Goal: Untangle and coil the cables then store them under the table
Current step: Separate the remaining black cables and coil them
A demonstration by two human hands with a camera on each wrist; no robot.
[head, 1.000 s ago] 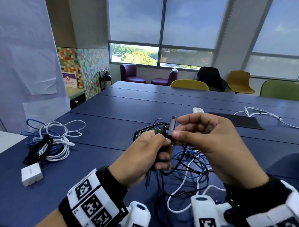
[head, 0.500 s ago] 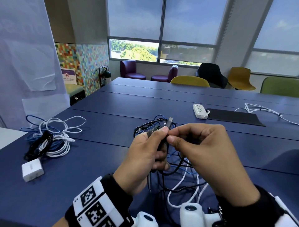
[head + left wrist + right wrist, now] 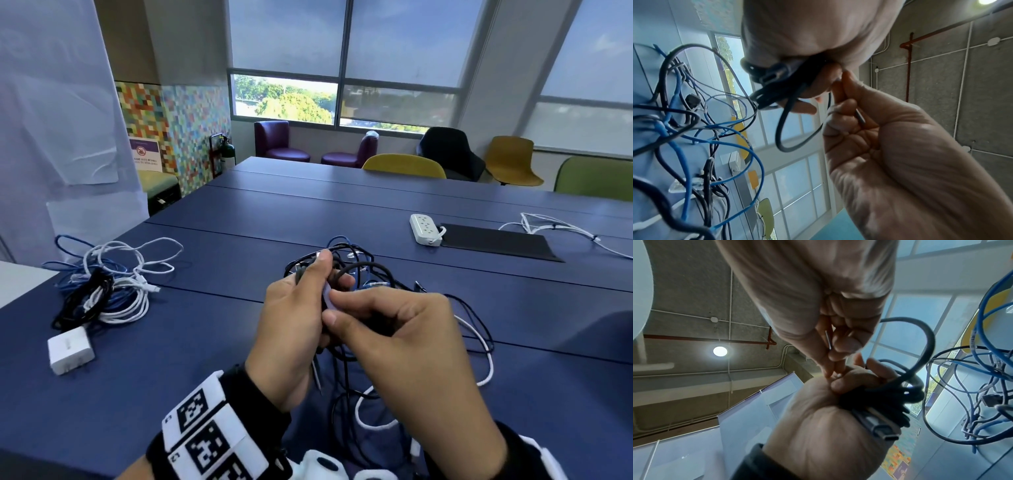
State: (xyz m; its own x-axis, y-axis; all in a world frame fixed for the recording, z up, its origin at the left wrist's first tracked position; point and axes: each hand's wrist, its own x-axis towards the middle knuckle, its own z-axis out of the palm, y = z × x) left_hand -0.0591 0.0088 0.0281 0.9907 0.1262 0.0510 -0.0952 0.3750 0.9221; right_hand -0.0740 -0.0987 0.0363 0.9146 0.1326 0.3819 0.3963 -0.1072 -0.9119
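Black and tightly wound: cable bundle point(image 3: 363, 264) clamped in the left grip point(image 3: 294, 329), fingers curled round it, raised just above the blue counter point(image 3: 205, 342). Shows a flat plug end point(image 3: 882, 430) jutting from the fist in the right wrist view, with one thick loop arching free past the fingertips.

Right grip point(image 3: 404, 342) closed too, thumb and forefinger pinching a thin pale strip point(image 3: 327, 296) right against the bundle, knuckles of both hands touching. Reads as a narrow sliver point(image 3: 827, 339) between the fingertips from the wrist camera; cannot tell what it is made of.

Beneath and beyond the hands, a loose tangle point(image 3: 380, 284) of blue, black and white cables on the counter, some strands running up into the held bundle, a white cable point(image 3: 488, 363) curving out to the right.

Well apart on the left, a second heap point(image 3: 102, 284) of white, blue and black cables, with a white adapter point(image 3: 70, 349) just beside it on the near side. Farther back on the right, a white power strip point(image 3: 424, 229) touching the edge of a black mat point(image 3: 496, 241), and another white cable point(image 3: 555, 229) beyond that. Yellow, green, black and purple chairs along the far side, below the windows.
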